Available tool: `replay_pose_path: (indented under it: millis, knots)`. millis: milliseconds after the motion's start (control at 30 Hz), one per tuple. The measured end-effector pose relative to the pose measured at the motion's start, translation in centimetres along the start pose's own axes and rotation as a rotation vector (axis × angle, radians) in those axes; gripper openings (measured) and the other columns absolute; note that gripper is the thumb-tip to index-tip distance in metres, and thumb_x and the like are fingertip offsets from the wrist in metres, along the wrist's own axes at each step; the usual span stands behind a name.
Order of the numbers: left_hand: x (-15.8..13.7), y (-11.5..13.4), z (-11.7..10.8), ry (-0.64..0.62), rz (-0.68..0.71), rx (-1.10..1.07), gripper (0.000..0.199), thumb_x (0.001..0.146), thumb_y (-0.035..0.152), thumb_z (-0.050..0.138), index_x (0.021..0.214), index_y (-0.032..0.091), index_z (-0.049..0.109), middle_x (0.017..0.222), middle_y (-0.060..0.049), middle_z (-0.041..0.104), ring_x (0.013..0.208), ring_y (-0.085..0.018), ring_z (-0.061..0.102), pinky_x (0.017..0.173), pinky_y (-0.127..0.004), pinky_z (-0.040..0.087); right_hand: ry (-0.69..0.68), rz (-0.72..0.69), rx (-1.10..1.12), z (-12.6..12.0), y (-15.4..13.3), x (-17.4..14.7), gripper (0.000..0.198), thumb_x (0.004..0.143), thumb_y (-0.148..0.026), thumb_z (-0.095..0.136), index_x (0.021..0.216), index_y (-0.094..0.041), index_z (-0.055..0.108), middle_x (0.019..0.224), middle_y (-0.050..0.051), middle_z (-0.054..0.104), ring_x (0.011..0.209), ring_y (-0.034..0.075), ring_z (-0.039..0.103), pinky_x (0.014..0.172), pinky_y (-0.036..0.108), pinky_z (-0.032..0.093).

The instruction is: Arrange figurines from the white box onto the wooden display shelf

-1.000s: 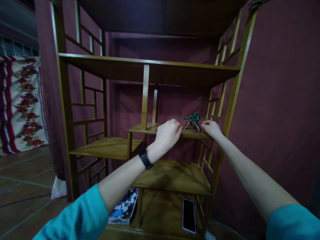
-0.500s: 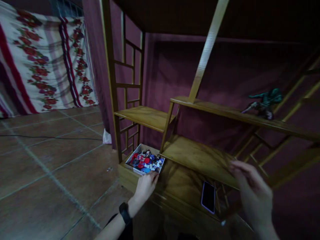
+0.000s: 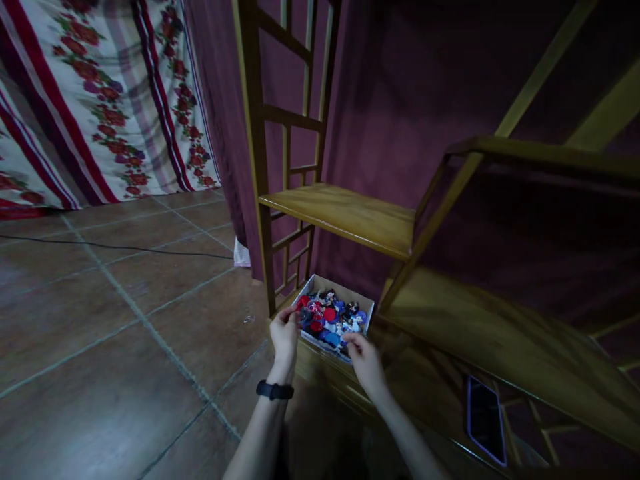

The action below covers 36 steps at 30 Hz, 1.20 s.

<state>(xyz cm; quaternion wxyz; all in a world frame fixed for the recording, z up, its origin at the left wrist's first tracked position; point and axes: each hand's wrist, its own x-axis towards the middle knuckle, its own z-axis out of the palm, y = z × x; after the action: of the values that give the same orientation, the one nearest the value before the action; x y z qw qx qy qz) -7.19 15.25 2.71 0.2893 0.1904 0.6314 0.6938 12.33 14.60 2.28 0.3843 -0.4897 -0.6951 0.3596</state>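
Observation:
A white open box (image 3: 370, 313) stands on the bottom shelf, filled with small figures and coloured pieces (image 3: 330, 317) in red, blue, white and black. My left hand (image 3: 284, 337), with a black band on its wrist, is at the box's left front corner. Its fingers are bent together near the red pieces, and what lies between them is hidden. Over the right part of the front rim is my right hand (image 3: 364, 360). Its thumb and fingers close toward the blue and white pieces; anything in them is too small to make out.
A wooden shelf unit (image 3: 340, 213) rises around the box, with a board just above it. A phone (image 3: 485, 420) lies on the bottom shelf at right. Tiled floor (image 3: 125, 347) with a black cable (image 3: 125, 247) spreads left. A floral cloth (image 3: 115, 113) hangs behind.
The view has turned left and down, nearer the box. My right hand has come from beside the middle shelf to the box. My left hand has shifted from the front right corner to the left.

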Motion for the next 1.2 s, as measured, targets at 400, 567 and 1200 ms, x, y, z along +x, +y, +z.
replay_pose_path:
  millis: [400, 567, 1200]
  knots:
    - [3.2, 1.0, -2.7, 0.005, -0.249, -0.467, 0.026, 0.055, 0.015, 0.066, 0.079, 0.01, 0.061, 0.066, -0.006, 0.064, 0.057, -0.011, 0.059, 0.056, -0.023, 0.045, -0.161, 0.354, -0.68, 10.5, 2.9, 9.6, 0.019, 0.077, -0.03, 0.05, 0.085, -0.021, 0.064, 0.095, 0.011, 0.067, 0.084, 0.021, 0.063, 0.065, 0.027, 0.042]
    - [3.4, 1.2, -3.0, -0.015, -0.291, -0.498, 0.025, 0.056, 0.013, 0.066, 0.08, 0.01, 0.061, 0.067, -0.006, 0.064, 0.057, -0.011, 0.059, 0.054, -0.021, 0.044, -0.111, 0.39, -0.436, 11.2, 4.3, 10.1, 0.012, 0.072, -0.02, 0.054, 0.063, -0.018, 0.061, 0.073, 0.008, 0.068, 0.07, 0.017, 0.063, 0.055, 0.021, 0.041]
    - [-0.5, 0.1, -0.2, -0.287, 0.023, -0.159, 0.025, 0.058, 0.031, 0.064, 0.074, 0.012, 0.064, 0.062, -0.002, 0.06, 0.056, -0.013, 0.053, 0.053, -0.024, 0.04, -0.062, 0.058, -0.08, 3.5, -1.3, 3.5, 0.02, 0.081, -0.033, 0.037, 0.076, -0.021, 0.051, 0.061, -0.002, 0.055, 0.045, 0.01, 0.05, 0.04, 0.018, 0.039]
